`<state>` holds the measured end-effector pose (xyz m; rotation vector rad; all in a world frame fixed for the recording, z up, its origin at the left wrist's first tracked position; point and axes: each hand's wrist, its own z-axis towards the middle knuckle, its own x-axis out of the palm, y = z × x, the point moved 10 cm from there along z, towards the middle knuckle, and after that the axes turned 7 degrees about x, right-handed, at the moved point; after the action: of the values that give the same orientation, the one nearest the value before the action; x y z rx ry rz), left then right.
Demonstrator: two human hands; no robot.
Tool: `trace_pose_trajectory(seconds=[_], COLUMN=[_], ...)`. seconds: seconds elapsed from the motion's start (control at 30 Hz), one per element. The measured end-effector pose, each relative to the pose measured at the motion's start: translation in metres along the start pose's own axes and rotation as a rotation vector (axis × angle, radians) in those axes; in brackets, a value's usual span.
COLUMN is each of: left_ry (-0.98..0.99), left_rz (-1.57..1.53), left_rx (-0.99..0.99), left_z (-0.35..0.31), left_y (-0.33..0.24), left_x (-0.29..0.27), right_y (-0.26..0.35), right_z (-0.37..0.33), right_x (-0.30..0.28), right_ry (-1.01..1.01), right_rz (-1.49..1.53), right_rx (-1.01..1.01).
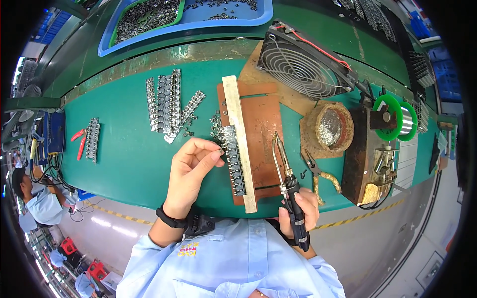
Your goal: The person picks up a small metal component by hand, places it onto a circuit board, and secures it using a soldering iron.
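My left hand [188,166] pinches a tiny metal piece [221,152] between thumb and forefinger, close to the left edge of a row of small black-and-silver parts [233,161]. That row lies along a pale wooden bar [238,129], which rests on a brown board [264,124]. In my right hand [308,211] is a soldering iron [297,216] with a thin feed tube beside its barrel. Its tip points away from me, over the right part of the board and apart from the row. Loose metal bits [216,126] lie at the row's far end.
Several finished-looking strips [169,102] lie far left of the bar; red-handled pliers [79,141] lie further left. On the right are a fan [303,64], a round pot [330,126], pliers [323,181] and a solder reel [390,118]. A blue tray [248,22] stands behind.
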<state>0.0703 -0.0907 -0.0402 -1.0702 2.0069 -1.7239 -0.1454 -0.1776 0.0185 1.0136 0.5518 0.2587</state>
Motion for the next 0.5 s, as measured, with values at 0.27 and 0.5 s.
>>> trace_pose_trajectory(seconds=[0.27,0.5], left_ry=[0.025,0.036], left_rz=[-0.062,-0.075], left_rx=[0.043,0.036], left_z=[0.0016,0.0012], left_y=[0.0008,-0.0004], left_x=[0.0083,0.0103], right_y=[-0.0001,0.0016], right_z=[0.0003,0.0007], right_x=[0.0036,0.0052], right_ry=[0.030,0.037], right_rz=[-0.033,-0.050], right_rx=[0.002,-0.016])
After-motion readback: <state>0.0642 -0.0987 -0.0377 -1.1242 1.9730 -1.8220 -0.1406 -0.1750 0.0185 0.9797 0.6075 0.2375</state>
